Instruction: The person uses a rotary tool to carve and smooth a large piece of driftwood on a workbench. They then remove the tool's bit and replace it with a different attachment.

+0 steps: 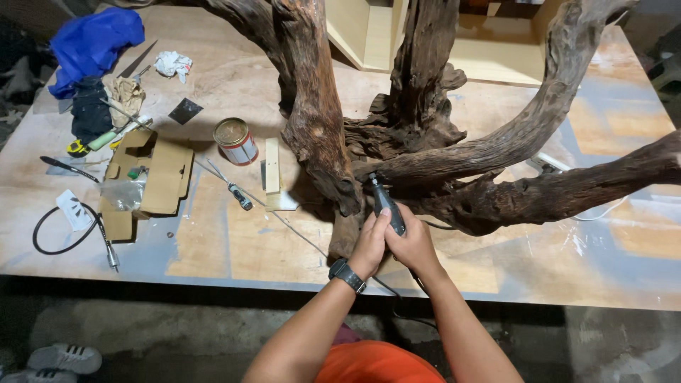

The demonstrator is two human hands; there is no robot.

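Head view: the left hand (pixel 369 245) and right hand (pixel 411 245) close together around a dark rotary tool (pixel 386 206), its tip against the big gnarled root (pixel 425 149) on the plywood table (pixel 234 241). Leftward lie a wood block (pixel 272 167), screwdriver (pixel 233 188), tin can (pixel 235 141) and open cardboard box (pixel 159 177).

Both hands (pixel 392 245) clasped together, forearms converging.

I count one large driftwood root piece (pixel 425 135) on one plywood table (pixel 234 248), and my two hands, left hand (pixel 370 245) and right hand (pixel 413 245), share one rotary tool (pixel 386 202). Also present are one tin can (pixel 235 141), one cardboard box (pixel 152 177), one screwdriver (pixel 230 186) and one small wood block (pixel 272 167). I further count one blue cloth (pixel 92 42), one crumpled white paper (pixel 173 64), one flexible shaft (pixel 78 230) and two shoes (pixel 57 358).
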